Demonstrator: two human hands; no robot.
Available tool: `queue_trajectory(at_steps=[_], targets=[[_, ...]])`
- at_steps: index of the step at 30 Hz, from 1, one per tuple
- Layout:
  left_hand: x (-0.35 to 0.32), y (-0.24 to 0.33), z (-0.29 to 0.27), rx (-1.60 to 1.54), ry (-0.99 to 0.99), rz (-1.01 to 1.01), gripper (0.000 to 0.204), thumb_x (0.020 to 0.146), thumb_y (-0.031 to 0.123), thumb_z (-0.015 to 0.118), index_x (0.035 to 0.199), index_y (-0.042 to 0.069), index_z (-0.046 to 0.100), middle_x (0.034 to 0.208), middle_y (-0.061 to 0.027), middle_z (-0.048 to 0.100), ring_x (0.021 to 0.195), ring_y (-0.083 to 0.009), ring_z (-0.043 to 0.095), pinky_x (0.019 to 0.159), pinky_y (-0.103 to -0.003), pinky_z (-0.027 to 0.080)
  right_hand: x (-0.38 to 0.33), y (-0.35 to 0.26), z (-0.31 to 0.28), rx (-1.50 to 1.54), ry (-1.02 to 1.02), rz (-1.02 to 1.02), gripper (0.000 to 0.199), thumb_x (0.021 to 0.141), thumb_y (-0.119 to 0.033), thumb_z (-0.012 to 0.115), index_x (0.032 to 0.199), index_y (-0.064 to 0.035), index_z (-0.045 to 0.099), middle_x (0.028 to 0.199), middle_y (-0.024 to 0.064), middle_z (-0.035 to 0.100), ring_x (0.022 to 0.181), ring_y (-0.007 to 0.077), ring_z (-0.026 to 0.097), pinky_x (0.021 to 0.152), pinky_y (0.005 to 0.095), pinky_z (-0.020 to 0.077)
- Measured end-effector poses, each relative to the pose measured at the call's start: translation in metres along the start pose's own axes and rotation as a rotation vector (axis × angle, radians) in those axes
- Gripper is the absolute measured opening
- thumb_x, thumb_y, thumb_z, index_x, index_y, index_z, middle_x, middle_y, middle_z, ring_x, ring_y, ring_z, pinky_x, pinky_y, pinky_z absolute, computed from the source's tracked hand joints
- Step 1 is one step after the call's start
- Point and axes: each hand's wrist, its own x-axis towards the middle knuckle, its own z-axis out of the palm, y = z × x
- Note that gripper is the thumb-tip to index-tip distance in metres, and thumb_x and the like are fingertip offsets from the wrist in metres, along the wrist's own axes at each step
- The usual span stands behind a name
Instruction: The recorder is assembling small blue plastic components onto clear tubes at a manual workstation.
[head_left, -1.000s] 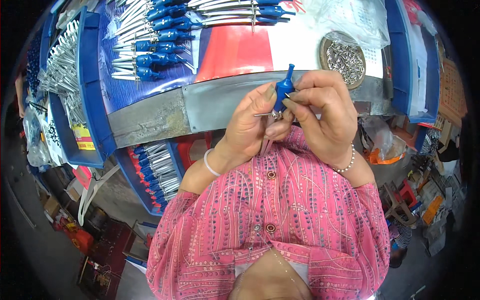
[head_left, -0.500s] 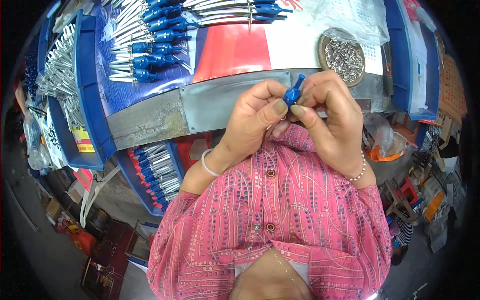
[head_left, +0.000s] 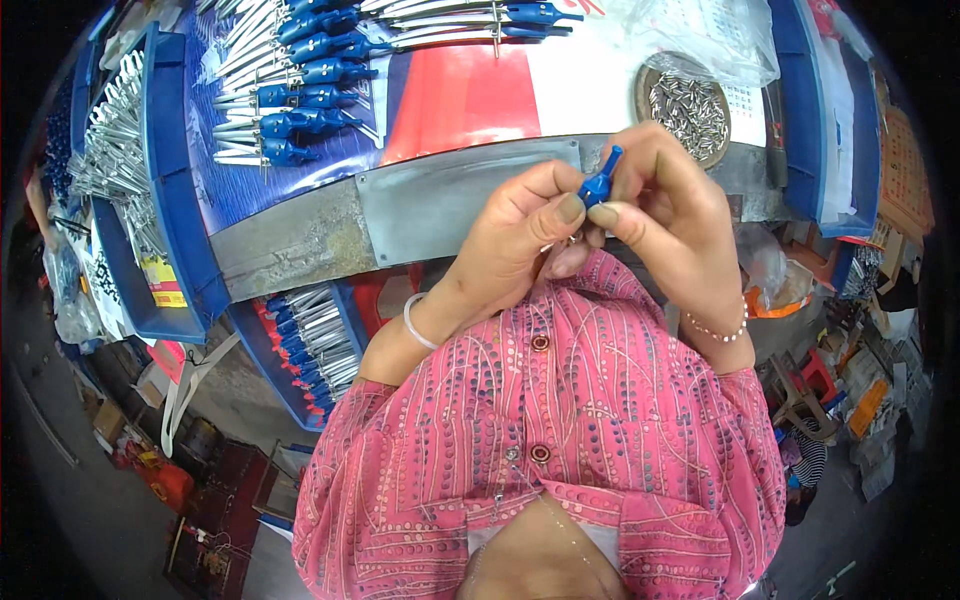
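1. Slightly farther right than in the earlier frame, the blue part sits just beyond the right end of the metal plate, its narrow neck tilted up and away from the body.
2. Left hand, at the plate's right end: thumb and fingers are clamped on the blue part, probably to keep it steady and its neck clear.
3. Right hand, to the plate's right: the thumb tip presses the part's near side, apparently bracing it. The fingers curl behind; whether they pinch anything, I cannot tell.
4. Right of the plate and beyond it, a round dish holds small metal pins, likely kept there for easy reach by that hand.
5. Left of the plate and beyond it, blue-ended pieces lie in rows, ends mostly aligned, perhaps to keep them orderly.
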Motion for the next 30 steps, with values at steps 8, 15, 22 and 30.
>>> queue_trajectory(at_steps=[8,15,22,30], targets=[[0.007,-0.002,-0.012,-0.335,-0.146,-0.216,0.03,0.088,0.031,0.05,0.095,0.001,0.048,0.074,-0.0073,0.055,0.046,-0.0064,0.04,0.041,-0.018,0.031,0.011,0.012,0.003,0.569,-0.092,0.226,0.019,0.084,-0.011,0.057,0.098,-0.0006,0.05,0.078,0.0,0.053,0.064,0.001,0.046,0.054,0.014,0.0382],[0.016,0.001,-0.022,-0.769,-0.259,-0.309,0.041,0.091,0.033,0.041,0.104,-0.005,0.045,0.078,-0.0054,0.042,0.045,-0.0055,0.034,0.039,-0.018,0.028,0.013,0.043,-0.042,-0.333,0.423,0.013,0.017,0.084,-0.013,0.055,0.094,0.0008,0.057,0.08,0.0059,0.059,0.069,0.011,0.054,0.063,0.0237,0.0437],[0.016,0.002,-0.019,-0.797,-0.232,-0.291,0.039,0.092,0.032,0.04,0.102,-0.005,0.046,0.074,-0.0054,0.041,0.045,-0.0068,0.034,0.039,-0.019,0.029,0.018,0.044,-0.071,-1.058,0.28,0.008,0.016,0.079,-0.01,0.056,0.093,-0.0011,0.054,0.082,0.0124,0.056,0.071,0.0269,0.055,0.064,0.0323,0.0424],[0.014,0.004,-0.017,-0.72,-0.295,-0.237,0.039,0.092,0.032,0.041,0.103,-0.005,0.043,0.074,-0.0051,0.042,0.045,-0.0067,0.035,0.04,-0.02,0.03,0.026,0.061,-0.079,-1.185,0.229,-0.03,0.008,0.075,-0.005,0.052,0.078,0.0004,0.046,0.075,0.0161,0.052,0.072,0.0347,0.052,0.063,0.0402,0.0404]])
